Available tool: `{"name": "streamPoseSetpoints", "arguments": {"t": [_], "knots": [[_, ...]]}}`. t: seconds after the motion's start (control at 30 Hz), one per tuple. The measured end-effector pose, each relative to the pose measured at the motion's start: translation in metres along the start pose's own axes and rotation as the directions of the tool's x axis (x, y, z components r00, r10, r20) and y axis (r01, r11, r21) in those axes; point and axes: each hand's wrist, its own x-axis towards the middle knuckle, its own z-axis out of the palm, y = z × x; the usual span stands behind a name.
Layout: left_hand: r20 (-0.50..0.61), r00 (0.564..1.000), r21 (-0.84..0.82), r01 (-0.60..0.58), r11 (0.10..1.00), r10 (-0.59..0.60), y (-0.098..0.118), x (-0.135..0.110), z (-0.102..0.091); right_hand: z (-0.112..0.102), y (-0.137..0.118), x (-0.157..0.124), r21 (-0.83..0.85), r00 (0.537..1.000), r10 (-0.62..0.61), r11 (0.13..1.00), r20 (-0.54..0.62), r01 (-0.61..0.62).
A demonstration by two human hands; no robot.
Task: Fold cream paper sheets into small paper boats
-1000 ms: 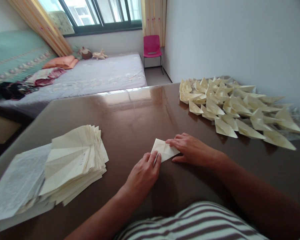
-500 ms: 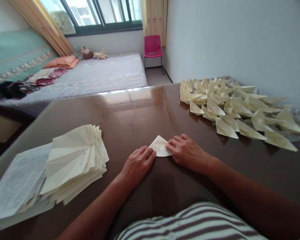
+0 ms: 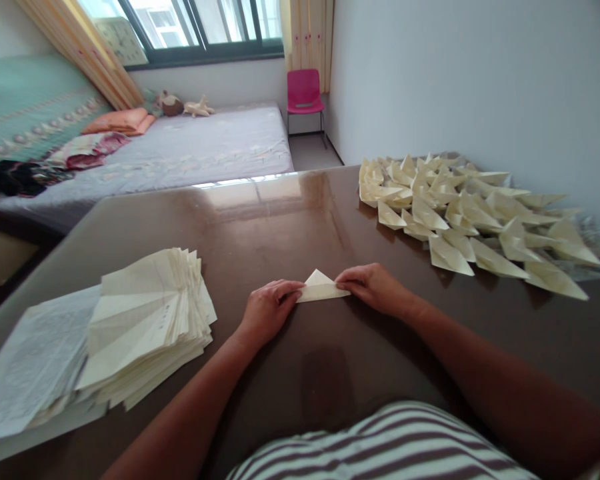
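There is one table [image 3: 260,247]. On it are two hands, one left hand [image 3: 270,308] and one right hand [image 3: 377,288], with one folded paper [image 3: 323,292] between them. Toward the left edge lie two piles, one cream pile [image 3: 143,323] and one printed pile [image 3: 40,353]. Well over twenty folded paper pieces [image 3: 447,252] crowd the far right corner, overlapping too much for an exact count. Past the far edge stand one chair [image 3: 304,92] and one bed [image 3: 220,143], with at least two soft toys [image 3: 171,105].
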Motion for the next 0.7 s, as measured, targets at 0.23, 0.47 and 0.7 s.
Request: {"name": "streamPoseSetpoints", "arguments": {"t": [0.23, 0.47, 0.7], "knots": [[-0.014, 0.997, 0.014, 0.072, 0.997, -0.071, 0.003, 0.001, 0.001, 0.002, -0.004, 0.002, -0.002, 0.994, 0.098, 0.995, -0.036, -0.099], [-0.015, 0.999, 0.046, 0.041, 0.998, -0.040, 0.003, 0.001, 0.004, 0.001, -0.006, 0.000, -0.089, 0.995, 0.097, 0.991, 0.016, -0.095], [-0.008, 0.996, 0.193, -0.086, 0.977, 0.089, 0.006, -0.004, 0.008, 0.002, -0.012, -0.001, -0.266, 0.993, 0.119, 0.958, 0.017, -0.110]]}}
